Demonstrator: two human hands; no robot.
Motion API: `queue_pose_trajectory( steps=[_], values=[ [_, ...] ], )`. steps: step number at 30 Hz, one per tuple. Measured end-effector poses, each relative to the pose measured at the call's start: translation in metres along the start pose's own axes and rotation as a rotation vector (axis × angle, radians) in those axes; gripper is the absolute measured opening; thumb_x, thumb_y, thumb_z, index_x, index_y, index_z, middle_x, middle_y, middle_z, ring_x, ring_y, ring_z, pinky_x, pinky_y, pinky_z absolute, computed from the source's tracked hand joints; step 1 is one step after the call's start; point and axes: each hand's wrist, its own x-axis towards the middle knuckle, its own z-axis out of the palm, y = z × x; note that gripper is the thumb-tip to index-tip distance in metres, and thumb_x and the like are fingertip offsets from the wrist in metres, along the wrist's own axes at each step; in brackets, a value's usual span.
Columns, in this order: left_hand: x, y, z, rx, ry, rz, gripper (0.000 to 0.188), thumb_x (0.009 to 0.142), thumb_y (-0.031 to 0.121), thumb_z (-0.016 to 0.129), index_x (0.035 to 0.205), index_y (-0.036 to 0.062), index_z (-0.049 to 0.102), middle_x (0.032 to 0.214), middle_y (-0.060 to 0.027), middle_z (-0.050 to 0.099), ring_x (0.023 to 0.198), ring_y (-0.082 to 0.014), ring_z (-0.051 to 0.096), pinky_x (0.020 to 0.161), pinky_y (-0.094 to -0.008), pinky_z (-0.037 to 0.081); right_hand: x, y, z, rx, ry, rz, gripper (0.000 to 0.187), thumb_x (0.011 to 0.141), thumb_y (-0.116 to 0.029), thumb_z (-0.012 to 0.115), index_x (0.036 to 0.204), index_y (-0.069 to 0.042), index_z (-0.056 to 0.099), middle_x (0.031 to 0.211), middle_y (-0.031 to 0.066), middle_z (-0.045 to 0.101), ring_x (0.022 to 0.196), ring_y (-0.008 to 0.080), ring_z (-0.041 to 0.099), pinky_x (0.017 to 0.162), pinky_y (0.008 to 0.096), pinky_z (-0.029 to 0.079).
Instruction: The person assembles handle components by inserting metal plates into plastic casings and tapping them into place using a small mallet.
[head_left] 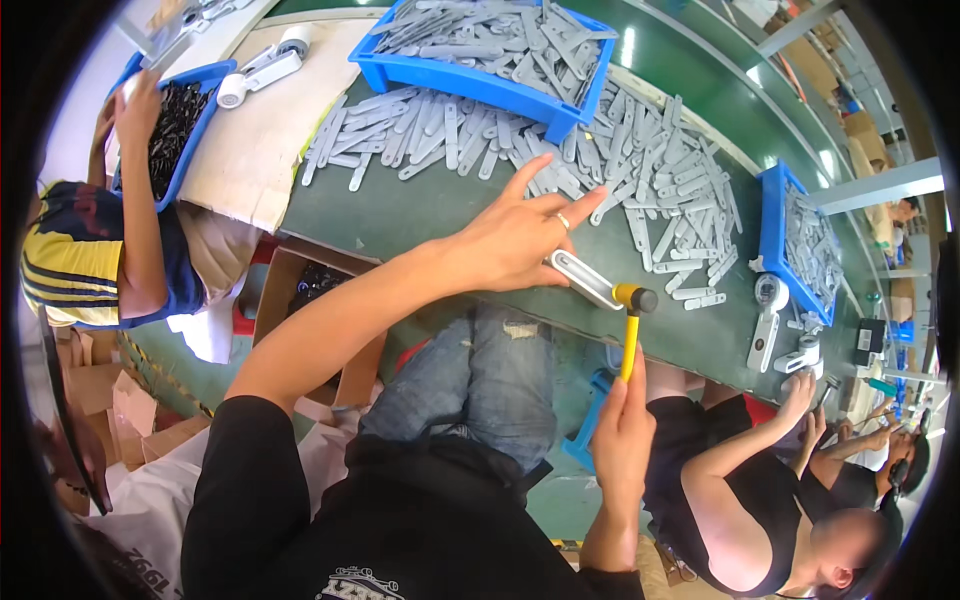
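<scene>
A long, narrow grey plastic part (585,277) with rounded ends and a white inset lies at the near edge of the dark green table. My left hand (515,235) grips its left end, with two fingers stretched out over the table and a ring on one. My right hand (622,430) is closed round the yellow handle of a small mallet (630,345). The mallet's yellow head with a dark face is over the part's right end; whether they touch, I cannot tell.
A blue crate (450,72) of grey strips stands at the back, with a loose pile (670,190) before it. Another blue crate (768,225) and assembled white devices (765,325) are at right. Co-workers sit on both sides. A cardboard box (285,275) is beside my knees.
</scene>
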Motion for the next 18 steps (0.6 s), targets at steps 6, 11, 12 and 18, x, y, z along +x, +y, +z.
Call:
queue_pose_trajectory(
  steps=[6,11,12,18],
  values=[
    [-0.014,-0.01,-0.013,0.025,-0.018,0.061,0.069,0.085,0.025,0.084,0.15,0.0222,0.06,0.099,-0.0032,0.077,0.107,-0.0276,0.065,0.12,-0.0481,0.036,0.033,0.05,-0.032,0.011,0.423,-0.039,0.044,0.101,-0.014,0.07,0.144,-0.008,0.063,0.077,0.0118,0.064,0.067,0.0188,0.06,0.067,0.0335,0.051],
    [-0.083,-0.01,-0.08,0.088,0.362,-0.162,0.037,0.081,0.019,0.087,0.117,0.0165,0.083,0.098,-0.0067,0.076,0.103,-0.0281,0.065,0.094,-0.0398,0.052,0.092,0.164,-0.092,-0.327,0.716,-0.109,0.033,0.105,-0.018,0.062,0.135,-0.008,0.073,0.146,0.0233,0.049,0.134,0.0363,0.056,0.114,0.0428,0.041],
    [-0.097,-0.018,-0.094,0.126,0.402,-0.253,0.037,0.081,0.017,0.087,0.117,0.0161,0.083,0.099,-0.0076,0.076,0.101,-0.0283,0.066,0.093,-0.0396,0.052,0.1,0.185,-0.101,-0.422,0.723,-0.073,0.034,0.105,-0.019,0.061,0.136,-0.01,0.072,0.151,0.0238,0.049,0.138,0.0373,0.053,0.116,0.0417,0.039],
    [-0.186,-0.094,-0.152,0.271,0.646,-0.789,0.04,0.084,0.024,0.086,0.123,0.0135,0.08,0.097,-0.017,0.073,0.089,-0.0283,0.069,0.084,-0.0381,0.055,0.132,0.277,-0.124,-0.47,0.593,-0.146,0.036,0.101,-0.01,0.062,0.134,0.0,0.07,0.126,0.0213,0.071,0.115,0.0357,0.067,0.1,0.0396,0.05]
  ],
)
